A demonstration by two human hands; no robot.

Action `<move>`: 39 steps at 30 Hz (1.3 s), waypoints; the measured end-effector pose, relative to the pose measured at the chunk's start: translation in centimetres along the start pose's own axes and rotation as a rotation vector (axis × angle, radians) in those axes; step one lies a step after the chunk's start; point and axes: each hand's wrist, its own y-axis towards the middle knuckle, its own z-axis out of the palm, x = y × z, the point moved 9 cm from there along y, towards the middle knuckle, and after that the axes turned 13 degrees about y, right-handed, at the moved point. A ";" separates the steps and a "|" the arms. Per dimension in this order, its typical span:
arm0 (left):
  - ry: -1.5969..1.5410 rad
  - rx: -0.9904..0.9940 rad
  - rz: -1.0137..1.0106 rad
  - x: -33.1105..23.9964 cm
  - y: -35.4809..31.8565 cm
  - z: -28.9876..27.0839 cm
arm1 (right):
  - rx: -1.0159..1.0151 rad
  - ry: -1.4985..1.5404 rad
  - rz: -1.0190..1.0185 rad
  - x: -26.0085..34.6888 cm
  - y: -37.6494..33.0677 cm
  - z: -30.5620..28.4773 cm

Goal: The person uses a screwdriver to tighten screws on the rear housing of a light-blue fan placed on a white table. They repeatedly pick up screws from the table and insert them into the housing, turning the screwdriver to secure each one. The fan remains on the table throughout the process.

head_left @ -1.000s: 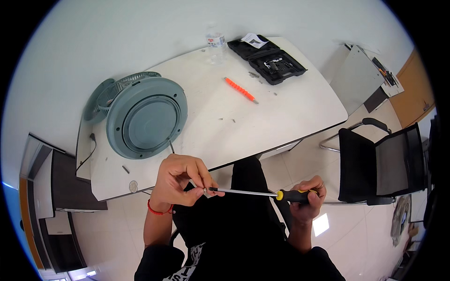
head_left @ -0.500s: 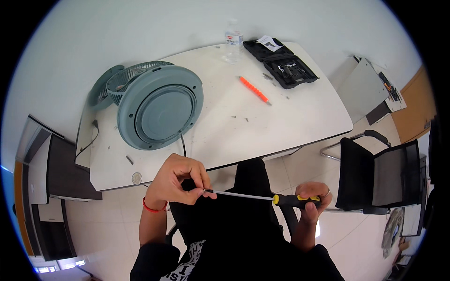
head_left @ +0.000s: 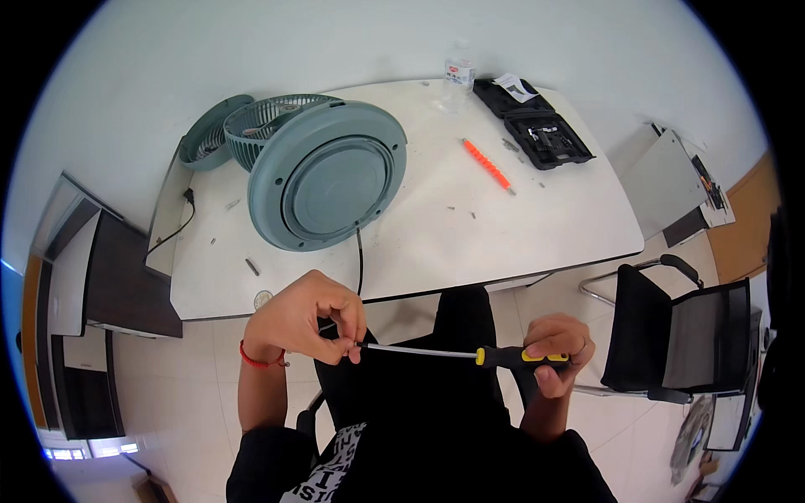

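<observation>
A screwdriver [head_left: 432, 351] with a black and yellow handle lies level over my lap, in front of the table edge. My right hand [head_left: 557, 345] is closed round its handle. At the dark tip, the fingers of my left hand [head_left: 309, 317] are pinched together. Whatever small piece they may hold is too hidden to name. Beyond my left hand, a grey-green fan [head_left: 344, 186] rests on the table with its round base facing me. Its ribbed cage [head_left: 243, 151] is behind, and a black cord [head_left: 360, 261] runs from the base toward the table's edge.
On the white table [head_left: 436, 243] are an orange-handled tool [head_left: 488, 167], an open black tool case [head_left: 549, 141], a clear bottle [head_left: 458, 80] and several small loose pieces. A round disc [head_left: 263, 298] sits at the front edge. To the right stands a black chair [head_left: 662, 327].
The view has shifted, so the table and fan appear farther right. My left hand is slightly farther left in the picture; both hands keep their hold at the screwdriver's ends.
</observation>
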 end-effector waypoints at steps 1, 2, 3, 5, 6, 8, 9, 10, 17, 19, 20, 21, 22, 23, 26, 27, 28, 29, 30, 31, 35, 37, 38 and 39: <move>-0.010 -0.019 -0.008 0.2 -0.2 -0.2 | -0.008 0.014 0.012 -0.2 0.1 0.3; -0.020 -0.038 -0.015 0.3 -0.5 -0.5 | -0.017 0.028 0.024 -0.5 0.2 0.6; -0.041 -0.068 -0.012 0.4 -0.8 -0.9 | -0.031 0.034 0.031 -0.8 0.2 0.8; -0.080 -0.130 -0.007 0.8 -1.5 -1.7 | -0.059 0.046 0.046 -1.6 0.0 1.2; -0.074 -0.167 0.025 0.7 -1.6 -2.2 | -0.093 0.044 0.048 -2.1 -0.3 1.3; -0.061 -0.241 0.089 0.6 -1.9 -3.4 | -0.162 0.044 0.054 -3.0 -1.2 1.5; -0.105 -0.272 0.101 0.7 -1.9 -3.8 | -0.196 0.044 0.087 -3.6 -1.6 1.9; -0.150 -0.303 0.113 0.7 -1.7 -4.1 | -0.230 0.043 0.121 -4.1 -2.0 2.3; -0.338 -0.654 0.211 2.3 -2.1 -7.3 | -0.370 0.038 0.147 -5.5 -1.9 5.5; -0.472 -0.737 0.207 3.3 -2.1 -7.5 | -0.394 0.035 0.160 -5.6 -2.0 6.3; -0.533 -0.673 0.259 3.4 -1.9 -7.3 | -0.400 0.027 0.170 -5.7 -2.1 6.6; -0.644 -0.681 0.286 3.6 -1.9 -7.2 | -0.384 -0.010 0.153 -5.6 -2.1 7.0; -0.755 -0.689 0.312 3.9 -1.7 -7.0 | -0.368 -0.047 0.137 -5.5 -2.1 7.4; -0.865 -0.697 0.337 4.1 -1.5 -6.8 | -0.352 -0.085 0.120 -5.4 -2.2 7.7; -0.900 -0.651 0.362 4.5 -1.2 -6.5 | -0.343 -0.099 0.095 -4.6 -1.8 8.9; -0.896 -0.651 0.362 4.6 -1.1 -6.3 | -0.329 -0.117 0.083 -4.4 -1.7 9.2; -0.892 -0.650 0.363 4.5 -1.0 -6.1 | -0.347 -0.128 0.044 -4.3 -1.6 9.5; -0.888 -0.649 0.363 4.4 -0.8 -5.9 | -0.325 -0.175 0.023 -4.0 -1.4 9.7; -0.895 -0.647 0.352 4.5 -0.8 -5.8 | -0.305 -0.220 0.002 -3.7 -1.3 10.1; -0.900 -0.645 0.340 4.6 -0.8 -5.6 | -0.285 -0.265 -0.018 -3.5 -1.3 10.4; -0.827 -0.659 0.279 4.4 -1.1 -5.5 | -0.314 -0.263 -0.056 -3.5 -0.9 11.6; -0.825 -0.645 0.284 4.0 -1.1 -5.5 | -0.279 -0.296 -0.054 -3.4 -0.4 12.2; -0.825 -0.639 0.286 3.7 -1.1 -5.6 | -0.258 -0.309 -0.052 -3.4 -0.3 12.5; -0.815 -0.618 0.292 3.5 -1.1 -5.5 | -0.236 -0.320 -0.050 -3.5 -0.3 12.8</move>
